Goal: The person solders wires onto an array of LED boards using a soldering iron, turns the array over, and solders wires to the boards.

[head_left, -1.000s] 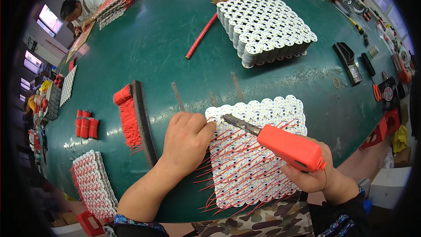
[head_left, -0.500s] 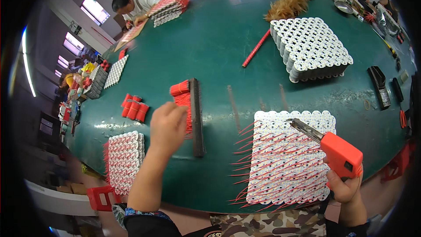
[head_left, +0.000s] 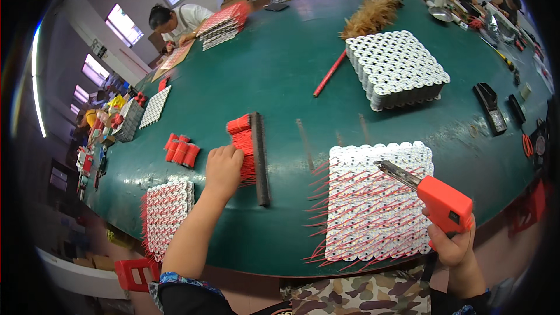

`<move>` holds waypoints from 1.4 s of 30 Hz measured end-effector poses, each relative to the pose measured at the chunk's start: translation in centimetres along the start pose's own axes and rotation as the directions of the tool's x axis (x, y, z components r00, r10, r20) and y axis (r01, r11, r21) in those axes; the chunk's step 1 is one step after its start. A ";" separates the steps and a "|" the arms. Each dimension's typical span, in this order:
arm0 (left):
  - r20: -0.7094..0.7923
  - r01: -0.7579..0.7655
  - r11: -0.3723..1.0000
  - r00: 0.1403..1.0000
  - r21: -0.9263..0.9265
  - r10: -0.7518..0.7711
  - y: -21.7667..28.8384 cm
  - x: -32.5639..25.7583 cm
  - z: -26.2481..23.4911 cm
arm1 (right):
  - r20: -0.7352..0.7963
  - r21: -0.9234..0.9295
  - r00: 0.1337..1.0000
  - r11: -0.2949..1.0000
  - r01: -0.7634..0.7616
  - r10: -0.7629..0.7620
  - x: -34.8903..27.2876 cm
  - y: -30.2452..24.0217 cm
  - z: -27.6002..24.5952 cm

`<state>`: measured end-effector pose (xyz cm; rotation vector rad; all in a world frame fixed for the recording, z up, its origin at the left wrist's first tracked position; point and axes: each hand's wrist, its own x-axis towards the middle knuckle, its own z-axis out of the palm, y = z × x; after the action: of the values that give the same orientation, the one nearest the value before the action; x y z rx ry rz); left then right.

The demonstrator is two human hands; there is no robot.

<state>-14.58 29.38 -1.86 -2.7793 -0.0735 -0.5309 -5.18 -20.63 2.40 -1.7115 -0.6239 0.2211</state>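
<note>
My right hand (head_left: 452,244) grips a red soldering gun (head_left: 444,203) by its handle. The gun's metal nose points up and left, with its tip over the upper part of a white scalloped panel (head_left: 379,153). Rows of thin red wires lie slantwise across this panel, and many stick out past its left edge. My left hand (head_left: 224,172) is at the left side of a pile of loose red wires (head_left: 247,154). Its fingers are curled down and their tips are hidden, so what they pinch does not show. A dark bar (head_left: 261,160) stands along the pile's right side.
Tied red wire bundles (head_left: 182,150) and a wired panel stack (head_left: 169,213) lie left of my arm. A tall stack of white panels (head_left: 402,61), a feather duster (head_left: 372,14) and a red stick (head_left: 330,73) lie farther off. Another person (head_left: 181,23) works across the green table (head_left: 280,70).
My left hand has turned its fingers downward onto the loose red wires. My right hand still holds the soldering gun over the panel; the whole view has shifted slightly.
</note>
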 end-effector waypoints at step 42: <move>0.212 0.058 0.995 0.976 -0.083 -0.039 0.7 0.7 -2.4 | -0.085 0.014 0.996 0.999 0.040 -0.039 -2.0 0.2 -1.4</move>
<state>-14.68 28.01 0.31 -2.9179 -0.1695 -0.2552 -6.16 -22.88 2.20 -1.6829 -0.5909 0.1245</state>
